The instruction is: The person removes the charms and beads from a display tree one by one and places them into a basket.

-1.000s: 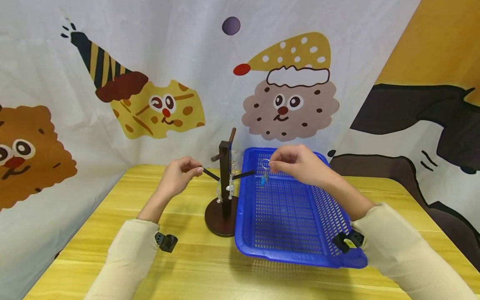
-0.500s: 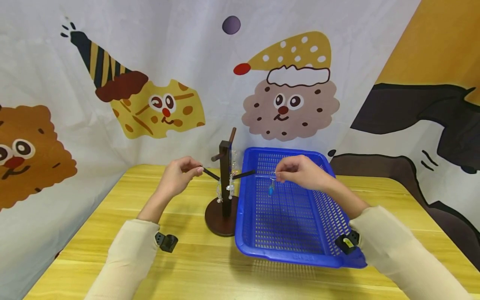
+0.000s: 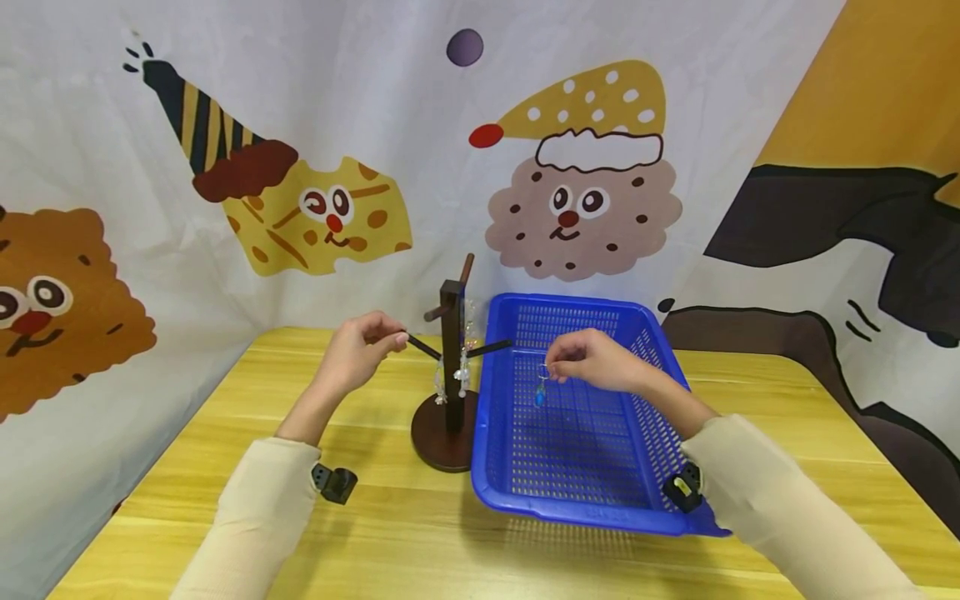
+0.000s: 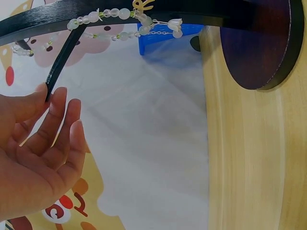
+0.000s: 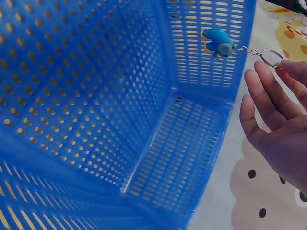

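Your right hand [image 3: 596, 365] has come lower and nearer since a second ago, carrying the blue keychain [image 3: 540, 395] down into the blue basket [image 3: 675, 379]. Keychain: hangs by its ring, pinched in your right fingers [image 5: 268, 91], above the basket floor. Left hand [image 3: 360, 350]: fingers pinch the left peg tip of the dark wooden stand [image 3: 450, 367]. Stand: bead strands hung; on the bench [image 3: 225, 433], just left of the basket.

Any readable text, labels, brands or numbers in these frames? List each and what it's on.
None can be read.
Blue basket: faint raised marks on the near rim, too small and blurred to read.
Backdrop cloth: cartoon cookie and cheese figures only, no lettering.
Wooden stand, blue keychain and bead strings: no print visible.
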Action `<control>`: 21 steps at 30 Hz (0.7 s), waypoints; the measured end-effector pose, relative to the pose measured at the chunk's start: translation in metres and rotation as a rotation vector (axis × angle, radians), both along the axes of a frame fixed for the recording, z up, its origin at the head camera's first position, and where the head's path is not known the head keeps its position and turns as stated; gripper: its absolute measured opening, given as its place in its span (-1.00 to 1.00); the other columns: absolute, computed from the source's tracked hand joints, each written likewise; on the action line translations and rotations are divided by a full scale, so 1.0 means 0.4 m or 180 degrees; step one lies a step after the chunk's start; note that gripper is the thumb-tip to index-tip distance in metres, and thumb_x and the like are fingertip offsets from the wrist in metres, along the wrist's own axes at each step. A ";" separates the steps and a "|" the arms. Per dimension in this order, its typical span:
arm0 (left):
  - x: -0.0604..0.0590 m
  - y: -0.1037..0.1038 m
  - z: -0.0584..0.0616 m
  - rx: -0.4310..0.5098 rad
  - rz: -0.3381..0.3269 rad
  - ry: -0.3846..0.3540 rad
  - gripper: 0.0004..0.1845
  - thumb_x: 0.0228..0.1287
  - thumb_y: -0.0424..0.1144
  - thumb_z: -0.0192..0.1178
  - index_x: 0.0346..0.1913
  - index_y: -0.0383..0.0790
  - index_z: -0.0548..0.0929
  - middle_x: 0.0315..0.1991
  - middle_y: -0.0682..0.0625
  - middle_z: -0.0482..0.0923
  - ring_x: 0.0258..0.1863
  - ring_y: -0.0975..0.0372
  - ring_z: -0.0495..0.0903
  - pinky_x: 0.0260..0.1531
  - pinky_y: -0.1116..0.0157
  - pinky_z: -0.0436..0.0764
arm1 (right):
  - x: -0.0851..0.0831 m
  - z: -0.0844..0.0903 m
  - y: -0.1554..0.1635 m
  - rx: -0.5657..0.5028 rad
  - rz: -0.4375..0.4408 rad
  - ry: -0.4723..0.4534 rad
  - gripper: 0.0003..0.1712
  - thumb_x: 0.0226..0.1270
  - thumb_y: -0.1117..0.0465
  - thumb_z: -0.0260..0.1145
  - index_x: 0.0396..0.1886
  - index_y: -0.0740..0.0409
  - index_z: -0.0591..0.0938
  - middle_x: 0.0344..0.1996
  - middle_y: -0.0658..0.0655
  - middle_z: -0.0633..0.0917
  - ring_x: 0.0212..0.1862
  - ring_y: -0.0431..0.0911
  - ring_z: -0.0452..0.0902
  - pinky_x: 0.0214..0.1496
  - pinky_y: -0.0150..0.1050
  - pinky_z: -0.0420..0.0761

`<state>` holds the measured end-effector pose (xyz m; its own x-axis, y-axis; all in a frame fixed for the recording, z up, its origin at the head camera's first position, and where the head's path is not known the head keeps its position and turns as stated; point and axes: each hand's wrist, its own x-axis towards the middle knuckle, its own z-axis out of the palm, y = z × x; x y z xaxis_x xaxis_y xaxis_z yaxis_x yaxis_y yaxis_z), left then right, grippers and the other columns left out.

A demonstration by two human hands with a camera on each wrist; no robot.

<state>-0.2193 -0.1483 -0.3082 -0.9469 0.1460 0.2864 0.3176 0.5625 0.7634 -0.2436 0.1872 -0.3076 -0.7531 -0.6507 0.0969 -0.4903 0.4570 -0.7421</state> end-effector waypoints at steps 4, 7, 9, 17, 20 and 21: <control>-0.001 0.000 0.000 0.0019 0.0003 -0.0019 -0.85 0.29 -0.27 0.12 -0.23 -0.30 0.60 -0.36 -0.09 0.61 -0.35 0.13 0.57 -0.28 0.18 0.52 | -0.004 -0.015 -0.001 0.0054 0.0043 -0.0030 -0.88 0.21 0.46 0.15 -0.41 0.27 0.61 -0.51 0.04 0.61 -0.40 0.05 0.56 -0.31 -0.26 0.56; -0.002 0.001 0.000 0.0038 0.0003 -0.0034 -0.85 0.29 -0.26 0.12 -0.23 -0.30 0.60 -0.36 -0.09 0.61 -0.35 0.13 0.57 -0.28 0.18 0.52 | -0.005 -0.022 -0.002 0.0118 0.0011 -0.0049 -0.88 0.21 0.45 0.15 -0.40 0.26 0.61 -0.51 0.02 0.61 -0.41 -0.03 0.56 -0.31 -0.26 0.56; -0.003 0.001 -0.001 0.0051 0.0003 -0.0038 -0.85 0.29 -0.26 0.12 -0.23 -0.30 0.60 -0.36 -0.09 0.61 -0.35 0.13 0.57 -0.28 0.19 0.52 | -0.006 -0.024 -0.001 0.0148 -0.0008 -0.0057 -0.88 0.21 0.45 0.15 -0.40 0.26 0.61 -0.51 0.01 0.61 -0.41 -0.05 0.56 -0.32 -0.26 0.56; -0.004 0.000 -0.002 0.0061 0.0005 -0.0024 -0.85 0.28 -0.27 0.13 -0.24 -0.30 0.60 -0.37 -0.09 0.61 -0.36 0.14 0.56 -0.30 0.20 0.52 | -0.007 -0.014 0.001 0.0085 -0.0025 -0.0079 -0.90 0.22 0.42 0.19 -0.31 0.31 0.61 -0.48 0.04 0.65 -0.35 0.13 0.57 -0.30 -0.25 0.56; -0.004 0.000 -0.002 0.0054 0.0008 -0.0033 -0.86 0.28 -0.27 0.13 -0.24 -0.30 0.60 -0.37 -0.09 0.62 -0.36 0.14 0.57 -0.30 0.20 0.52 | -0.005 -0.001 -0.001 0.0086 -0.0074 -0.0077 -0.89 0.22 0.40 0.20 -0.28 0.31 0.61 -0.47 0.06 0.66 -0.36 0.07 0.58 -0.30 -0.26 0.56; -0.004 -0.001 -0.002 0.0051 0.0008 -0.0037 -0.86 0.28 -0.27 0.13 -0.24 -0.30 0.60 -0.37 -0.09 0.62 -0.36 0.13 0.57 -0.30 0.20 0.52 | -0.004 0.003 -0.002 0.0073 -0.0081 -0.0082 -0.89 0.21 0.40 0.20 -0.27 0.32 0.60 -0.46 0.09 0.66 -0.36 0.07 0.58 -0.30 -0.26 0.56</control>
<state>-0.2209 -0.1486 -0.3089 -0.9506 0.1391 0.2776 0.3072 0.5510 0.7759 -0.2453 0.1863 -0.3063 -0.7714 -0.6332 0.0625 -0.4592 0.4860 -0.7436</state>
